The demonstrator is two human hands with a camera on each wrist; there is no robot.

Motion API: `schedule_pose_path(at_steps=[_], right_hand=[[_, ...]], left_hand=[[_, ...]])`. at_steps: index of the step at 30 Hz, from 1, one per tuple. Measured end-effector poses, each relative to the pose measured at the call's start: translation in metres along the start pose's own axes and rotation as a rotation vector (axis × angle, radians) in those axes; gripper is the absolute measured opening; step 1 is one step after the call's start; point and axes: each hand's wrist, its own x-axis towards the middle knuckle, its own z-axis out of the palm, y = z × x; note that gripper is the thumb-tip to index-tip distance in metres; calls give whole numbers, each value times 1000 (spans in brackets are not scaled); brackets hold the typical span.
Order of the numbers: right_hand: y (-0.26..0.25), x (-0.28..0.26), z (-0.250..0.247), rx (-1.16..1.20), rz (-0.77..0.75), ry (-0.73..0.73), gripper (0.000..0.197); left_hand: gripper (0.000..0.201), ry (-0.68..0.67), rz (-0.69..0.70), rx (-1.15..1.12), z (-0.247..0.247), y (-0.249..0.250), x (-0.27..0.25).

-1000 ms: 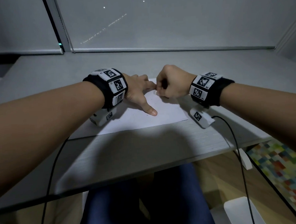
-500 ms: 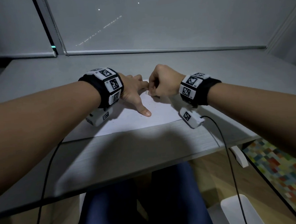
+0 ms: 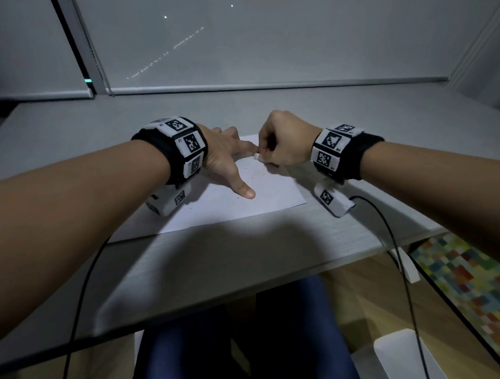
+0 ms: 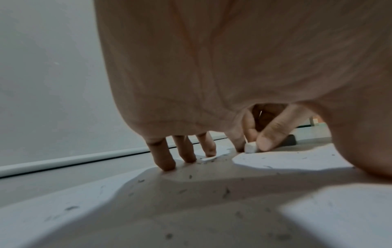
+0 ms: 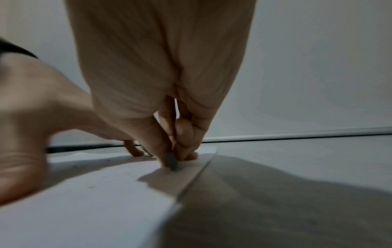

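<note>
A white sheet of paper (image 3: 260, 188) lies on the grey desk (image 3: 246, 253). My left hand (image 3: 227, 161) is spread flat on it, fingers (image 4: 165, 161) and thumb pressing the sheet down. My right hand (image 3: 281, 147) pinches a small white eraser (image 3: 257, 156) between thumb and fingers, its tip down on the paper beside the left index finger. The left wrist view shows the eraser (image 4: 251, 147) under the right thumb, and dark eraser crumbs (image 4: 226, 191) scattered over the paper (image 4: 297, 161). In the right wrist view the eraser (image 5: 172, 162) looks dark grey at its end, near the sheet's right edge (image 5: 197, 174).
Black cables (image 3: 397, 254) run from both wrist units off the desk's front edge. A wall with a pale rail (image 3: 266, 85) bounds the far side. Below are my blue-clad legs (image 3: 237, 349), a white box (image 3: 402, 358) and a multicoloured mat (image 3: 479, 281) on the wooden floor.
The right hand with the eraser has shifted slightly over the paper beside the left index finger. The left hand stays pressed on the sheet.
</note>
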Motion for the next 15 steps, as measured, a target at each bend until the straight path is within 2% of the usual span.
schedule_pose_path(at_steps=[5, 7, 12, 15], right_hand=[[-19, -18, 5, 45, -124, -90, 9], [-15, -21, 2, 71, -127, -123, 11], [1, -10, -1, -11, -45, -18, 10], [-7, -19, 4, 7, -97, -53, 10]], left_hand=[[114, -4, 2, 21, -3, 4, -1], [116, -12, -2, 33, -3, 6, -2], [129, -37, -18, 47, -6, 8, -5], [124, -38, -22, 41, -6, 10, -5]])
